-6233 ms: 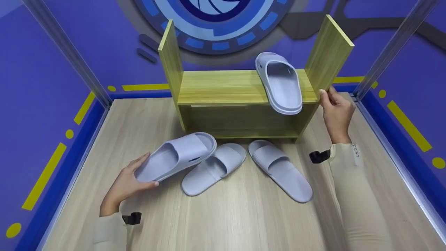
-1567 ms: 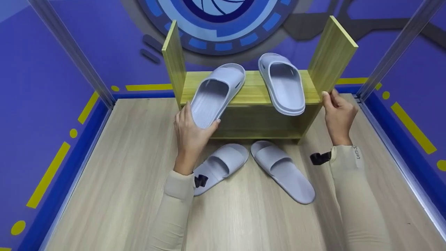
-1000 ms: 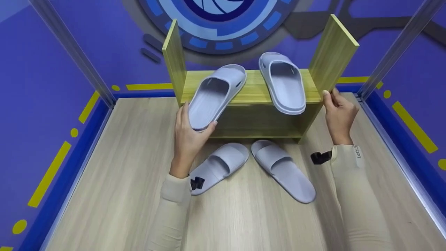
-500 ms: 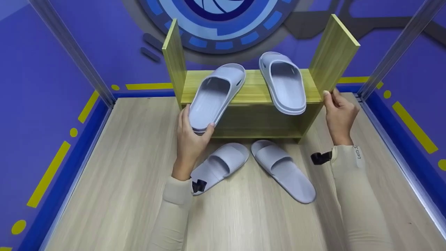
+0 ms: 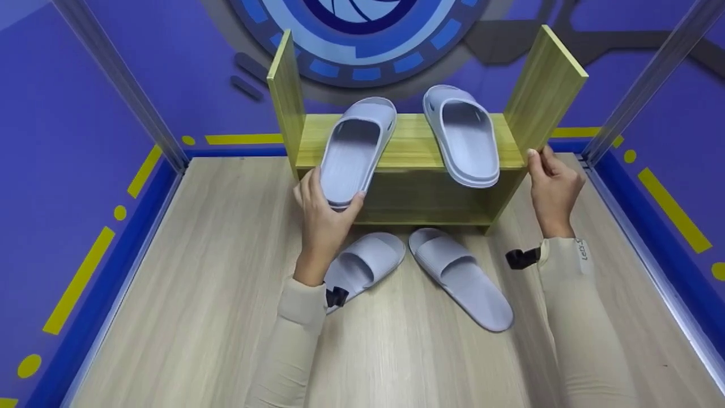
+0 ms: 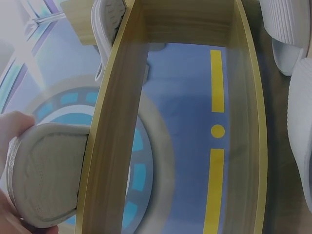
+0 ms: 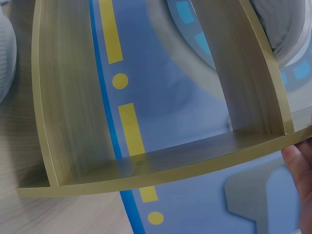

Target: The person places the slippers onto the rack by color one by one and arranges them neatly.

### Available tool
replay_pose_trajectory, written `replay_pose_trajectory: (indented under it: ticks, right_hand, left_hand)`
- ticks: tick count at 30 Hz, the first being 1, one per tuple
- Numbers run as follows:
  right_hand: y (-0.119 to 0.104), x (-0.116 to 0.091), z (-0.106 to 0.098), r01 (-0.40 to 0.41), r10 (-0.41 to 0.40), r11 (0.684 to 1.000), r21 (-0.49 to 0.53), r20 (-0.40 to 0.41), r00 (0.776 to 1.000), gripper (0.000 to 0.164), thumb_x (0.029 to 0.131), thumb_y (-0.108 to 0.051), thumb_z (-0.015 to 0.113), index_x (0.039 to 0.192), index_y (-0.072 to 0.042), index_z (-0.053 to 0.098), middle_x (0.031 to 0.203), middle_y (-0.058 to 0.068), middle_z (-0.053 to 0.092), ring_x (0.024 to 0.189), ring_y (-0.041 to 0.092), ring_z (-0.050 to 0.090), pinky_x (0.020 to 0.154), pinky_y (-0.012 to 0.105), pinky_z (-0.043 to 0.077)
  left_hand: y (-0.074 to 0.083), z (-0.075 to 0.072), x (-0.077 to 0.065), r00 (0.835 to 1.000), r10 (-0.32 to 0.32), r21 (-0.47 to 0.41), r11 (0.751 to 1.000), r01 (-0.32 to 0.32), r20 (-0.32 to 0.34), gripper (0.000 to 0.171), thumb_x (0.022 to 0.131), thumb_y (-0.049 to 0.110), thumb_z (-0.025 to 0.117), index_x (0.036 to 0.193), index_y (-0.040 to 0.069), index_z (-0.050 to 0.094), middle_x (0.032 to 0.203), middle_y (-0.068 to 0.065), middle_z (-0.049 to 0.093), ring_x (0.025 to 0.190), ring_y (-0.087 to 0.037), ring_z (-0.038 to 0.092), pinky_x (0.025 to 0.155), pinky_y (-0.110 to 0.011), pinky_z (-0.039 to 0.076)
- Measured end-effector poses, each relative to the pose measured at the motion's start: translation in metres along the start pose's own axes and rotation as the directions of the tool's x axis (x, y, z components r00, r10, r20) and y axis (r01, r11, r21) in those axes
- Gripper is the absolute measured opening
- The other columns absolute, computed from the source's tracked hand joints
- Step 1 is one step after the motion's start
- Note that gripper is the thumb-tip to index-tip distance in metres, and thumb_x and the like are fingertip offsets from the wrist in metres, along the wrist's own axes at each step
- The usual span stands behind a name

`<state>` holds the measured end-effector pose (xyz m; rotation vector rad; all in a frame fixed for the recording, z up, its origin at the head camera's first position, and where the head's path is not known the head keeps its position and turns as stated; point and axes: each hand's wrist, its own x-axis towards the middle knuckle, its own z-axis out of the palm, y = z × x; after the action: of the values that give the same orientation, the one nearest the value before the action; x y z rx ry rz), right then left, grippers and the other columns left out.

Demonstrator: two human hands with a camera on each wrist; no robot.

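Note:
My left hand [image 5: 325, 221] grips the heel of a light grey slipper [image 5: 348, 161], thumb on its right side and fingers on its left. That slipper lies over the upper board of a wooden shoe rack [image 5: 408, 153], toe to the back, heel jutting past the front edge. In the left wrist view the sole [image 6: 48, 175] shows against the board's edge. A matching slipper [image 5: 470, 141] sits to its right on the same board, its heel also overhanging. My right hand [image 5: 556, 195] pinches the front edge of the rack's right side panel; the right wrist view shows the thumb [image 7: 294, 158] there.
Two flatter grey slippers stand on the wood-look floor before the rack, the left one [image 5: 379, 255] partly behind my left wrist, the right one [image 5: 478, 292] angled outward. Blue printed walls [image 5: 73, 170] enclose the back and sides.
Over these seconds my left hand has carried the slipper from the lower left onto the rack's upper board. Lately it has turned straighter and shifted slightly right and back. The right hand keeps its place.

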<state>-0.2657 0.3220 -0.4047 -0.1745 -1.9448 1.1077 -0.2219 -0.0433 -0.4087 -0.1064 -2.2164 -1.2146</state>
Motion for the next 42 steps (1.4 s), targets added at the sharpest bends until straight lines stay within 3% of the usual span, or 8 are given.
replay_pose_trajectory:
  ticks: [8,15,23,34,42]
  right_hand:
    - [0.001,-0.001,-0.001,-0.009,0.008,1.000,0.020,0.005,1.000,0.028,0.088,-0.027,0.069,0.100,-0.002,0.076,0.093,0.013,0.072,0.069,-0.012,0.054,0.063,0.008,0.043]
    - [0.001,-0.001,0.000,0.005,-0.005,1.000,0.003,0.010,1.000,0.029,0.088,-0.027,0.069,0.101,-0.002,0.075,0.095,0.014,0.073,0.072,-0.016,0.055,0.065,0.005,0.043]
    - [0.002,-0.001,0.000,-0.004,0.004,1.000,0.001,0.018,1.000,0.030,0.088,-0.028,0.069,0.104,-0.004,0.075,0.098,0.013,0.073,0.075,-0.018,0.056,0.065,0.004,0.043]
    - [0.003,-0.001,0.000,0.003,-0.003,1.000,0.000,0.009,1.000,0.028,0.088,-0.028,0.069,0.104,-0.005,0.075,0.099,0.013,0.073,0.077,-0.017,0.057,0.066,0.004,0.043]
    - [0.003,-0.002,0.000,-0.002,0.002,1.000,0.014,0.002,1.000,0.026,0.088,-0.025,0.070,0.105,-0.006,0.075,0.101,0.012,0.073,0.078,-0.017,0.057,0.067,0.004,0.044]
  left_hand:
    - [0.004,0.007,0.005,0.998,-0.057,0.056,0.997,0.055,0.036,0.089,0.075,0.043,0.078,0.141,0.000,0.038,0.139,-0.017,0.040,0.124,-0.032,0.034,0.105,-0.046,0.033]
    - [0.004,0.015,0.008,0.999,-0.035,0.073,0.997,0.034,0.011,0.091,0.076,0.046,0.078,0.141,-0.001,0.037,0.138,-0.018,0.040,0.122,-0.032,0.035,0.103,-0.044,0.033]
    - [0.006,0.022,0.011,0.998,-0.057,0.036,0.998,0.056,0.010,0.094,0.077,0.047,0.077,0.143,-0.002,0.032,0.141,-0.019,0.035,0.125,-0.032,0.031,0.105,-0.045,0.032]
    - [0.001,0.026,0.010,0.999,0.038,0.031,0.999,-0.037,-0.038,0.088,0.076,0.035,0.077,0.141,-0.005,0.034,0.139,-0.022,0.037,0.123,-0.036,0.034,0.105,-0.045,0.032]
    - [0.003,0.029,0.011,1.000,-0.011,0.022,1.000,0.012,-0.022,0.090,0.077,0.037,0.077,0.144,-0.003,0.032,0.141,-0.020,0.035,0.126,-0.034,0.031,0.107,-0.045,0.030]
